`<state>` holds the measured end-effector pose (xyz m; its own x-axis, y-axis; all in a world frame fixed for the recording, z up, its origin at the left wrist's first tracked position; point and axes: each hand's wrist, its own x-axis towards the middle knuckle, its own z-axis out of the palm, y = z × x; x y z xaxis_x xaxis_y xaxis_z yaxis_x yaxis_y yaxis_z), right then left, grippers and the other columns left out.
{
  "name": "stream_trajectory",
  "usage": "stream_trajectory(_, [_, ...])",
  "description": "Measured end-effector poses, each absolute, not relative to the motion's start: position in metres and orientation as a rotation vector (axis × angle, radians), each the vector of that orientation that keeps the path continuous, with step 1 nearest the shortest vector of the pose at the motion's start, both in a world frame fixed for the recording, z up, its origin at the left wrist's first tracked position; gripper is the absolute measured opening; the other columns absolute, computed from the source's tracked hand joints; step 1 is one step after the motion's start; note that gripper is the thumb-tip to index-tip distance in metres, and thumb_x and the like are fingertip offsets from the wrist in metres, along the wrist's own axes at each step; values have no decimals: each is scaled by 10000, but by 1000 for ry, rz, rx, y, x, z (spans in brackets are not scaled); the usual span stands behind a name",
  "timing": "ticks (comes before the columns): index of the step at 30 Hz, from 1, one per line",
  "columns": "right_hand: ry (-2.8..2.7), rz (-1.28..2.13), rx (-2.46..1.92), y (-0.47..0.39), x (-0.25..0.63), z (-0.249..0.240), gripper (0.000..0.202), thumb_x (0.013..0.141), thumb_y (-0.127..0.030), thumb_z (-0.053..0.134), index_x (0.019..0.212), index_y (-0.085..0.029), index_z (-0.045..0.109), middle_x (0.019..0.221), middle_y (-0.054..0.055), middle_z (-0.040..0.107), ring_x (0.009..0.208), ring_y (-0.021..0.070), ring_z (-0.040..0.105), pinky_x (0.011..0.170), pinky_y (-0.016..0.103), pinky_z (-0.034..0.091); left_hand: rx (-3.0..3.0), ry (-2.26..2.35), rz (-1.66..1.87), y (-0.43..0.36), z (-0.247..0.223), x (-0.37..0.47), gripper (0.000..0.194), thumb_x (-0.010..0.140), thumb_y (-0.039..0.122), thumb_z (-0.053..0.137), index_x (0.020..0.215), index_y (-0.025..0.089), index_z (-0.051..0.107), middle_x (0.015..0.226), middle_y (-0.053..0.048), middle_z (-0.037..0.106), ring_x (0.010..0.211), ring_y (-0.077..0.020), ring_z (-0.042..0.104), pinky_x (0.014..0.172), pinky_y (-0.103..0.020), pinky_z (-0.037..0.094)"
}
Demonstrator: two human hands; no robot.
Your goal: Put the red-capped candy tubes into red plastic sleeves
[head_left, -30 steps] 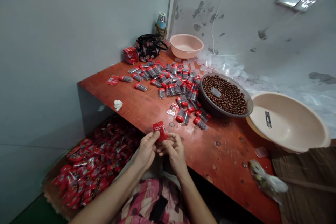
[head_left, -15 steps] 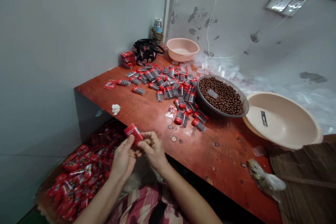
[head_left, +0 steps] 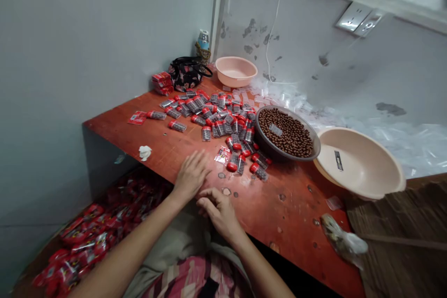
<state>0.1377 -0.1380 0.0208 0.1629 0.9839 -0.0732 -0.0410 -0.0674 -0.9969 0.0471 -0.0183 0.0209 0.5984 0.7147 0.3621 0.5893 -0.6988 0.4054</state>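
Over the front edge of the red table point(head_left: 279, 223), my left hand point(head_left: 191, 174) lies palm down with its fingers stretched out and nothing visible in it. Close beside it on the right, my right hand point(head_left: 218, 209) has its fingers curled and pressed together; whatever they hold, if anything, is hidden. Beyond both hands is a pile of small clear bottles with red caps point(head_left: 206, 132), filled with dark balls. A printed red-and-white packet point(head_left: 222, 154) lies between my hands and the bottles.
A grey bowl of brown balls point(head_left: 296, 154) holds a clear container point(head_left: 275, 130). A large beige basin point(head_left: 370, 167), cardboard point(head_left: 401, 233) and a knotted bag point(head_left: 344, 237) are right. Red packets point(head_left: 94, 237) fill a container lower left; white crumpled tissue point(head_left: 145, 152) lies near the edge.
The red packet that was between both hands is no longer visible in them. My left hand has moved forward and opened flat; my right hand has shifted slightly right and down. The view has shifted.
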Motion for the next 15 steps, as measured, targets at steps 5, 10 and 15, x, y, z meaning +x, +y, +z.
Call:
stream_trajectory(5, [-1044,1146,-1353,-148,146,16,137,806,-287,489,827,-187,580,647,-13,592,554,109,570,502,202,431,2773,1062,408,13,11,99,423,827,358,410,1222,219,470,1325,-91,412,1242,-309,283,993,-531,180])
stream_trajectory(10, [-1035,1120,-1369,-148,166,14,144,813,-288,476,824,-188,579,637,-10,586,549,114,561,507,213,434,2751,1171,556,-14,4,63,335,826,311,421,1117,239,569,1230,-72,520,1205,-304,349,985,-524,213])
stream_trajectory(15, [-1048,988,-1372,-126,181,23,144,799,-293,491,807,-192,592,652,-14,586,591,119,545,556,221,432,2653,1218,785,-36,0,35,295,830,260,419,1062,244,601,1171,-53,569,1170,-260,416,997,-495,234])
